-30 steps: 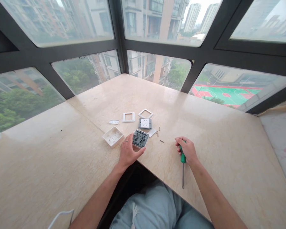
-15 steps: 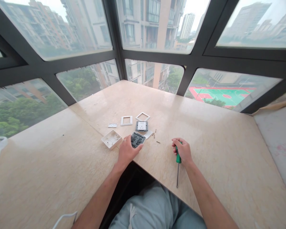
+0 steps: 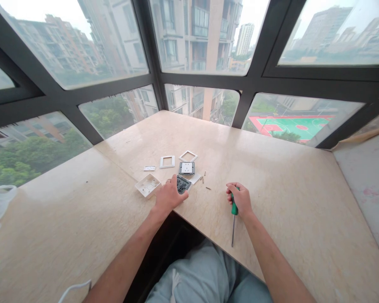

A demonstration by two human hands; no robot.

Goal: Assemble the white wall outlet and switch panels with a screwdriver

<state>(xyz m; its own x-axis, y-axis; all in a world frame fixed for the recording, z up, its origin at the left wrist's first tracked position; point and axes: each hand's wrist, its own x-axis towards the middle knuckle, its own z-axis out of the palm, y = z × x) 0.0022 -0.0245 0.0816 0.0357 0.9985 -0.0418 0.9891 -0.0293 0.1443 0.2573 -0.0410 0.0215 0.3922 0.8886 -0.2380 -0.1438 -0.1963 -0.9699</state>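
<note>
My left hand has its thumb and fingers round the near left edges of a dark-backed wall socket, low over the tabletop. Part of that socket is covered by the fingers. To the left of this hand sits an open white mounting box. A second wall socket lies face up just behind. My right hand is closed round the green handle of a screwdriver, whose shaft points back toward my body. Several small screws lie between the two hands.
White frames and a small white strip lie behind the box. A white flat piece is beside the sockets. The stone-look tabletop meets windows at the back. A white cable and a plastic bag are at left.
My left hand has lowered slightly and the socket in it lies flatter, with more of it behind the fingers. My right hand keeps the screwdriver almost still. The view has shifted slightly.
</note>
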